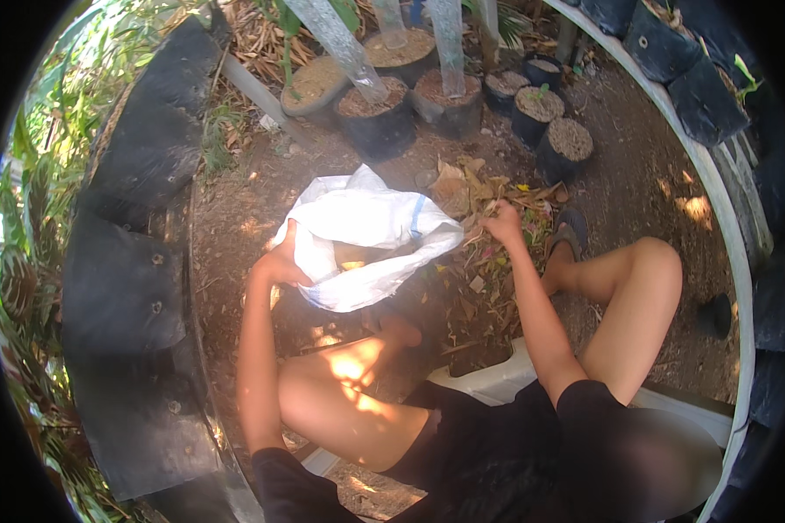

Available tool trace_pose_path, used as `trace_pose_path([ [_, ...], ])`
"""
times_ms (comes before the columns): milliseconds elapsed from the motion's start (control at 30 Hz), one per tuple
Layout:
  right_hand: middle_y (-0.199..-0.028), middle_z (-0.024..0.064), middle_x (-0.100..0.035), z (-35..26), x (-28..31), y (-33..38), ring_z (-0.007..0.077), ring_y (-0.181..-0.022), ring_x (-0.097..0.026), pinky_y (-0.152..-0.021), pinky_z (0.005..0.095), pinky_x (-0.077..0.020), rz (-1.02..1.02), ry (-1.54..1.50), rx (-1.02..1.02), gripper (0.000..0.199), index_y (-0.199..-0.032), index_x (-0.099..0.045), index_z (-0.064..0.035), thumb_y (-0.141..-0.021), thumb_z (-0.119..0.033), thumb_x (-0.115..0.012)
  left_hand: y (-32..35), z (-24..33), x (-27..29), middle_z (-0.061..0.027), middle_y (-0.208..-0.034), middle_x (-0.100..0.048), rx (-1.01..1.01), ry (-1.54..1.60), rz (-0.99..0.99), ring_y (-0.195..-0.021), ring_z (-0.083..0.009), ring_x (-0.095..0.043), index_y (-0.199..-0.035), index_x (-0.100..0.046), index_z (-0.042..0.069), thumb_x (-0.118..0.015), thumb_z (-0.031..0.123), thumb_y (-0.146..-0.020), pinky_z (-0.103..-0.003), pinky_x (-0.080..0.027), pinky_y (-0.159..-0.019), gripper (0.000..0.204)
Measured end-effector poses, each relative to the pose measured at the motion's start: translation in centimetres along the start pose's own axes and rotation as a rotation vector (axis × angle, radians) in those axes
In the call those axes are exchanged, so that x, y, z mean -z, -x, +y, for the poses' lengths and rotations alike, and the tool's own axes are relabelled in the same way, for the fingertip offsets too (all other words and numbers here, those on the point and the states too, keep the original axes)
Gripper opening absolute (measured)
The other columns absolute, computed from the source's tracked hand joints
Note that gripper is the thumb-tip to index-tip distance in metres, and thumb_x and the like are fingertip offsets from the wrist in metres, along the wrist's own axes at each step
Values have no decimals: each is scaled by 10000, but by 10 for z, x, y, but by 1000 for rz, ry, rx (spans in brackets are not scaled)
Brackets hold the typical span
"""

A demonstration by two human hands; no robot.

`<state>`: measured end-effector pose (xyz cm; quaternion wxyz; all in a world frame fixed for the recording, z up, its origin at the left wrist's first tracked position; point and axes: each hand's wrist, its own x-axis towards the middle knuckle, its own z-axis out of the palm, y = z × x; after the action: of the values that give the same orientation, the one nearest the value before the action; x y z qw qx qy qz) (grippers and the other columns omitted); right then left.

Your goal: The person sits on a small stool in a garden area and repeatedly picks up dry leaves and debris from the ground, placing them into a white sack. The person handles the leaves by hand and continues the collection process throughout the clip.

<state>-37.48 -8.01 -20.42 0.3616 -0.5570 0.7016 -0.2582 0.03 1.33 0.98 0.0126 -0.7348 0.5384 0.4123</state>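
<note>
A white woven sack (358, 209) with a thin blue stripe stands on the soil in front of me, its mouth gaping toward me. My left hand (281, 261) grips the near-left rim, thumb over the edge. Inside the sack a yellowish bit (352, 264) shows; most of the inside is shaded. Just right of the sack, my right hand (502, 225) is closed on some dry leaves at the edge of a leaf pile (475, 187). Brown leaves, with a few yellow and pink bits, spread from there toward my feet.
Black pots (376, 122) of soil stand beyond the sack, some holding clear-wrapped upright posts (449, 44). Smaller pots (567, 148) sit to their right. Black planting bags (122, 288) line the left side. A pale curved rail (731, 200) borders the right. Beneath me is a white stool (488, 381).
</note>
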Motion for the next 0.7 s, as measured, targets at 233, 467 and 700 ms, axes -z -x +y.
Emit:
trace_pose_path([
  [233,-807,94,-611,-100,48,9,143,-670,-585,-626,266,-461,-16,-886,209,304,-917,-524,-1,-671,-70,-690,3,6,-1,-262,-1274,-370,-24,-22,-11,-834,-222,-596,-1323,211,53,-738,-5,-484,-265,-513,-542,1268],
  [467,-934,110,-567,-159,-30,65,182,-815,-569,-676,308,-488,-179,-521,527,486,-1064,-481,-50,-653,-120,-731,0,16,-6,-283,-1305,-299,-24,-15,31,-796,-274,-608,-1310,234,57,-741,-27,-518,-312,-527,-563,1260],
  [700,-1129,230,-521,-177,-9,43,319,-1047,-514,-879,365,-423,-868,702,661,758,-1151,-472,49,-610,-432,-696,-6,10,-10,-251,-1108,-509,-84,25,284,-814,-249,-606,-1341,39,-5,-794,7,-420,-312,-525,-551,1241],
])
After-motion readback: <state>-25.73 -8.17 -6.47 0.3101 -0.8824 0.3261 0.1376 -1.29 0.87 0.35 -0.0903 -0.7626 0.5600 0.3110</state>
